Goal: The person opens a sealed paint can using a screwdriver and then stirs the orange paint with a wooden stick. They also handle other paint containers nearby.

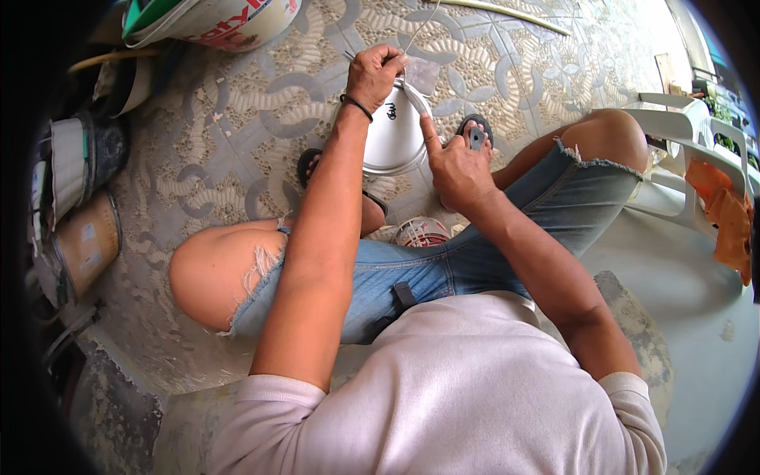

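1. The left hand has its thumb and finger pressed together, pinching a thin pale strand. A tight pinch like that likely stops the strand from slipping.
2. The right hand has 1 finger stretched out, its tip on a bendy pale strip. The other fingers curl in around what looks like a flat grey tool, maybe tucked there to be close by.
3. The strip bends along the rim of a round white lid. The lid looks smooth, hard and a bit shiny, like plastic, with a small black mark on top.
4. The lid sits between the 2 feet, perhaps so both hands can get to it. I cannot tell what holds it up.
5. The feet wear dark sandals. The jeans are blue, with fuzzy, torn edges.
6. The floor has bumpy swirls and flat grey shapes.
7. Near its far edge are a long pale pole and a white bucket.
8. Along its right side stands a white plastic chair with a crumpled orange cloth.
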The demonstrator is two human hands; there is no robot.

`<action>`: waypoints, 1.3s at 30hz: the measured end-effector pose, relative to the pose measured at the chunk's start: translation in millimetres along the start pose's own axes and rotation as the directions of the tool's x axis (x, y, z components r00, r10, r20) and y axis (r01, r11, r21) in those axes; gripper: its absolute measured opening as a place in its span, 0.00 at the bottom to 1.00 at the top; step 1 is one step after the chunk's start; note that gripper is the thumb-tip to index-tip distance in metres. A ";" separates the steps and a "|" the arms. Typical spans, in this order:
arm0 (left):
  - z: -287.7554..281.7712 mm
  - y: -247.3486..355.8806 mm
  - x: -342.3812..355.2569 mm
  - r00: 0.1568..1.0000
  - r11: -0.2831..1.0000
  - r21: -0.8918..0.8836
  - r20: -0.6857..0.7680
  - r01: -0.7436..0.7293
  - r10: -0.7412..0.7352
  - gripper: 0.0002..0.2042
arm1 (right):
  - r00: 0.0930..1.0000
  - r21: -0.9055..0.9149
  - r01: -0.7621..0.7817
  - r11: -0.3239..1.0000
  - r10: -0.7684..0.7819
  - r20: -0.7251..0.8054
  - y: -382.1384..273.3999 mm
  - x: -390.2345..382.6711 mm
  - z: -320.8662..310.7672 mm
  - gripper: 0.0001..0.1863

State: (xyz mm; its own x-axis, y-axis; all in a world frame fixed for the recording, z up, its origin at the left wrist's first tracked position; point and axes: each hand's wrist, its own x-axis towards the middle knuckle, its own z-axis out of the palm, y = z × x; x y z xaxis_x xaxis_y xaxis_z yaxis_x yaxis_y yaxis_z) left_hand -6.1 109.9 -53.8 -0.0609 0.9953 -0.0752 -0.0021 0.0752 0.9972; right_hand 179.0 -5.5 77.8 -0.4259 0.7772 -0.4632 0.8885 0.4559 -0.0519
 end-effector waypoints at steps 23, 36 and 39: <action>-11.1 -0.4 -7.8 0.999 0.991 0.133 -0.027 0.030 -0.026 0.06 | 0.860 0.158 0.219 0.963 -0.267 0.434 36.3 97.8 -99.1 0.29; -5.9 6.2 0.4 0.999 0.934 0.356 -0.013 0.045 -0.043 0.08 | 0.987 0.162 -0.026 0.986 -0.001 0.163 10.7 -6.7 -21.7 0.58; -22.3 0.2 8.5 0.966 0.862 0.459 0.027 0.217 -0.257 0.11 | 0.993 0.218 -0.004 0.976 -0.022 0.117 15.4 -6.2 -18.4 0.55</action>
State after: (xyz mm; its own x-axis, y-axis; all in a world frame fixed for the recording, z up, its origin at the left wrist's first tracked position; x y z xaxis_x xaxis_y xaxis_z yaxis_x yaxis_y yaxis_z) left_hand -28.9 117.1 -54.1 -0.0315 0.9438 -0.3291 0.4433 0.3083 0.8417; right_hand 192.2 4.6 96.1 -0.4223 0.7108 -0.5626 0.9061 0.3473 -0.2415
